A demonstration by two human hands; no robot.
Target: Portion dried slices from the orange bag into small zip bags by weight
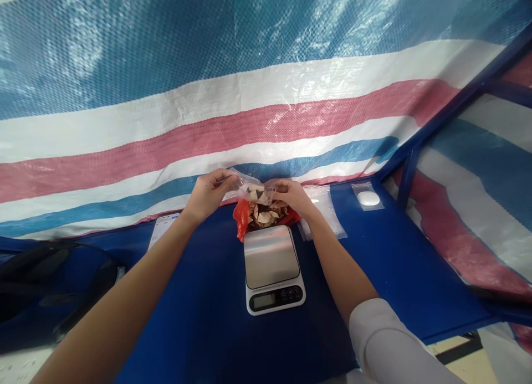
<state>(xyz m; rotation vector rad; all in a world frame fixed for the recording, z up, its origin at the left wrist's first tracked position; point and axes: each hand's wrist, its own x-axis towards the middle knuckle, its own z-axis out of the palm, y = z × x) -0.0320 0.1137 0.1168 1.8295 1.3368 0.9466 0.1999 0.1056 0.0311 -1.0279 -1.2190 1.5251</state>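
Note:
Between my two hands hangs a clear plastic bag (254,191) with some pale brown dried slices inside. My left hand (213,193) pinches its left edge, and my right hand (291,195) grips the right side. Just below sits an open red plastic bag (241,218) full of similar dried slices (268,216). In front of that stands a white kitchen scale (272,259) with a bare steel plate; its small display is too dim to read.
Flat clear bags (326,209) lie right of the red bag. Farther right, a small bag holds a white oval object (368,199). A phone (163,229) lies at left, near a black bag (58,284). Striped sheeting (233,129) rises behind the blue table (399,262).

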